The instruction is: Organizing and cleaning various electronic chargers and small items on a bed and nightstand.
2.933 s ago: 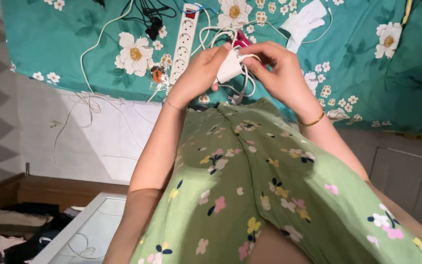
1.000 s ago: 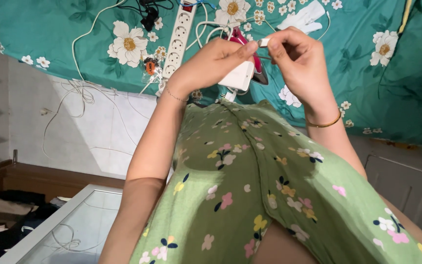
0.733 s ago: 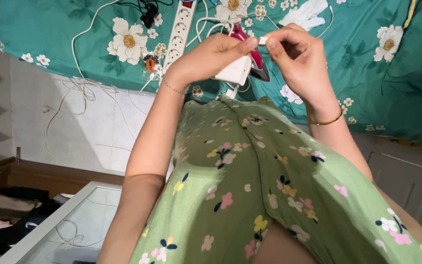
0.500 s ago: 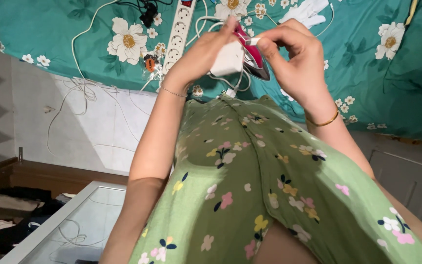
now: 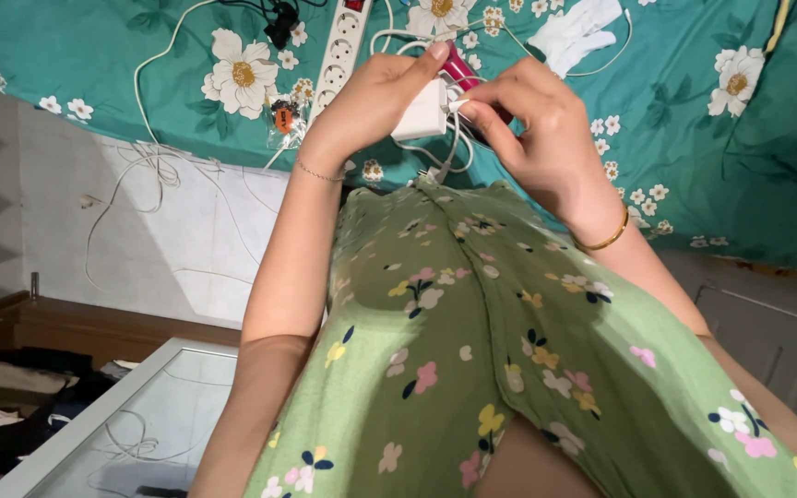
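A teal floral bedsheet [image 5: 694, 138] fills the top of the view, with a green flowered dress [image 5: 472, 350] below it. A white power strip [image 5: 343, 41] lies on the sheet at 11 o'clock from the hands, loose white cables [image 5: 163, 69] trailing to its left. At 12 o'clock, the left hand [image 5: 371, 101] is closed around a white charger block [image 5: 422, 111], thumb and fingers gripping its sides. The right hand [image 5: 532, 138], at 3 o'clock from the block, pinches a thin white cable end [image 5: 458, 106] between thumb and forefinger against the block's edge. A pink object [image 5: 458, 69] shows just behind the 2 hands.
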